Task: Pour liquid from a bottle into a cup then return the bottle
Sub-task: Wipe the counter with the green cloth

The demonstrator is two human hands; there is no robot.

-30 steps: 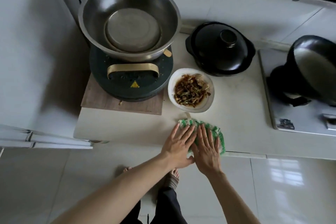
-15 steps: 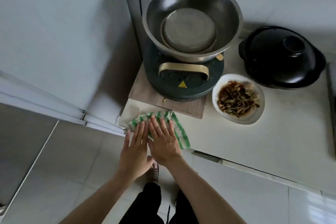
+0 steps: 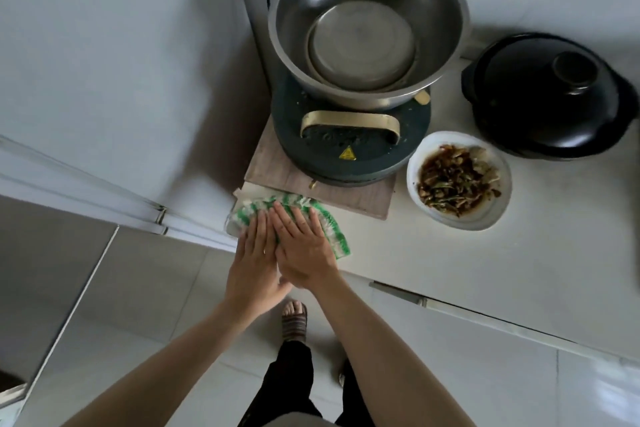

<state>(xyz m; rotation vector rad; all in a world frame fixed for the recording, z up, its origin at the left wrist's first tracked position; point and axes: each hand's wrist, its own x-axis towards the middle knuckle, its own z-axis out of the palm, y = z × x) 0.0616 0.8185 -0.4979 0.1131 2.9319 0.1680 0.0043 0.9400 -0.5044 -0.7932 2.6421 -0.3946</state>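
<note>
Green-and-white striped cloth [image 3: 325,222] is pressed flat at the near left corner of the pale countertop [image 3: 450,267], and much of it is covered by two hands. The left hand [image 3: 254,265] and the right hand [image 3: 304,253] are laid side by side, palms down, fingers extended and close together; nothing is gripped by either. The left palm extends past the counter edge, over the floor. Just behind the cloth, a wooden board [image 3: 277,170] is seen, its middle hidden under a dark round cooker [image 3: 349,149] with a brass-coloured handle [image 3: 349,118]. A steel basin [image 3: 367,21] is set on the cooker, with a flat steel plate [image 3: 362,45] inside it; the basin's top rim is cut off by the frame. To the right, a white dish [image 3: 491,215] of brownish food is placed near a black lidded pot [image 3: 550,97], whose right side is clipped by the frame edge. Neither bottle nor cup can be made out anywhere in view. One sandalled foot [image 3: 294,321] is visible on the floor between the forearms; the other is mostly hidden.
</note>
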